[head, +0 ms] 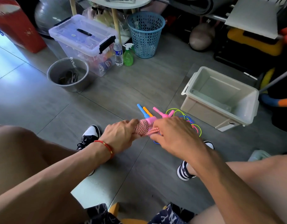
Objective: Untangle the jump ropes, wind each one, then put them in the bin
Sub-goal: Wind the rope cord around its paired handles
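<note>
Grey floor tiles [42,101] are carrying everything here, with storage clutter crowding the far edge and a person sitting low, knees spread, leaning over the work. The red-and-white rope [142,128] is being held up just above the floor between both hands, already coiled tight round its pink handle [150,120]. It looks like a light, soft braided cord, limp enough to spring loose if let go, so the sensible place to hold is across the wound coil itself, pinching the turns against the handle. The left hand [119,137] is doing that, its fingers curling shut around the bundle's near end. The right hand [173,135] is closing on a stretch of the same cord, fingers folded over it. Just beyond the knuckles, the remaining ropes [184,118], thin slick plastic ones in green, blue and pink, are lying tangled on the floor with their coloured handles [143,111] fanning out. The empty beige bin [220,96] is waiting near them, towards the right edge.
</note>
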Tool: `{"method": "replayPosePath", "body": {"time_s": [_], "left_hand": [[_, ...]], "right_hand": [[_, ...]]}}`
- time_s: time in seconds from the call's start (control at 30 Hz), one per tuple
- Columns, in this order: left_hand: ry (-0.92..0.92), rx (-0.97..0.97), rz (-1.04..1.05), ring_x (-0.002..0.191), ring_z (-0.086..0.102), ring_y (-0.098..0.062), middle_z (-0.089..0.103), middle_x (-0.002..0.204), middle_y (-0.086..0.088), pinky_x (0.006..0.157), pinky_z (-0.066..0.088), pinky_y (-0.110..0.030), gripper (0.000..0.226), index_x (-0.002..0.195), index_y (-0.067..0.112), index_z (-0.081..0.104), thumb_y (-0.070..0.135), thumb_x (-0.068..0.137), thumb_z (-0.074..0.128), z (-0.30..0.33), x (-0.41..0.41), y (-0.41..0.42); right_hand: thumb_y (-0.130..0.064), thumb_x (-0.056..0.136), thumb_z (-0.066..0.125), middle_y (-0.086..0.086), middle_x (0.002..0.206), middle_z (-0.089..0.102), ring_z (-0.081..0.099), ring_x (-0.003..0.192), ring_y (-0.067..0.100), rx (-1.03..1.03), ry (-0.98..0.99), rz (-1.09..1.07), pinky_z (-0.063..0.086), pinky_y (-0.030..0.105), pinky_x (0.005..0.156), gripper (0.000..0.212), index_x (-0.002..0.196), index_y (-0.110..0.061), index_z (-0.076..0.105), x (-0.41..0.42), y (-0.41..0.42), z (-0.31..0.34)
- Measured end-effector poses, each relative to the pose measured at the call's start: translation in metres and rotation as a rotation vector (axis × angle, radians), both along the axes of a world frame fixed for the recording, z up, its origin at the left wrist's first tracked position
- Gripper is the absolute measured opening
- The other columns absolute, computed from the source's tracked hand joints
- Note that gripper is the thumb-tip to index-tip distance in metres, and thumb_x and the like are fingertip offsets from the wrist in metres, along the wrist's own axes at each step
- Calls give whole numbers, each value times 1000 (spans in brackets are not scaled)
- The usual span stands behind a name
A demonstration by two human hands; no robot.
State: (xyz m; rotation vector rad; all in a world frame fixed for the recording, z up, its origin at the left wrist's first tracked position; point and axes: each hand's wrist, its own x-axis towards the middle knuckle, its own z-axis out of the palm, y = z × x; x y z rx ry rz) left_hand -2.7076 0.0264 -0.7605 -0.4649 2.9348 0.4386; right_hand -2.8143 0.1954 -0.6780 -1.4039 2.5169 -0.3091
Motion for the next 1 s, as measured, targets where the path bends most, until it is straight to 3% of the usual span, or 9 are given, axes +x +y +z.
{"method": "replayPosePath", "body": {"time_s": [0.13,0.27,0.4,0.5,0.67,0.73,0.9,0.97,1.0], "left_hand": [[-44,5,-240,102,64,-28,61,112,0,73,45,-35,47,136,26,45,50,97,52,3,5,23],[83,30,-330,91,64,-26,62,99,4,71,45,-33,47,122,30,52,63,89,52,12,10,30],[192,67,-405,83,61,-25,60,87,6,67,36,-30,48,103,28,57,73,87,54,21,13,31],[231,108,-478,84,60,-23,59,88,8,71,38,-31,49,106,29,61,73,85,56,24,17,26],[221,289,-556,88,54,-15,57,92,10,76,38,-31,44,103,26,62,67,86,62,39,24,30],[193,471,-537,88,54,-12,59,93,9,80,44,-32,42,103,21,63,58,85,71,48,23,28],[126,892,-330,77,65,-25,67,86,-3,70,53,-40,38,97,14,66,33,74,90,63,19,12],[191,980,-233,74,64,-22,69,83,-5,68,54,-38,33,95,19,67,33,75,89,62,18,0],[225,1008,-167,73,61,-19,69,83,-6,68,53,-35,31,95,20,68,35,76,87,61,18,-5]], "right_hand": [[-44,94,60,0,125,70,61,111,19,35,70,83,28,28,88,19,106,-32,69,-4,2,0],[-47,90,65,-16,72,54,42,116,9,7,-10,22,19,29,64,15,95,-34,72,-23,11,-4],[-52,88,68,-20,57,44,35,104,-2,16,-119,77,19,10,58,18,89,-35,73,-35,16,-7],[-47,85,74,-15,65,55,46,78,-20,62,-327,114,29,11,60,14,84,-33,76,-42,18,-11],[-24,86,78,11,80,64,56,79,-7,6,-696,201,27,-4,81,10,76,-23,76,-57,19,-19],[-15,87,74,4,69,65,57,72,-9,-54,-853,163,29,-5,79,11,76,-15,74,-59,19,-21],[-31,79,84,-7,75,72,59,77,-11,-231,-1086,-31,41,15,80,17,93,-25,77,-46,16,-53],[-35,62,89,17,74,69,66,69,22,-338,-1217,-165,51,38,77,51,107,-21,71,-33,19,-63],[-32,70,83,22,67,63,57,58,34,-360,-1248,-187,48,48,66,37,104,-24,71,-25,14,-63]]}}
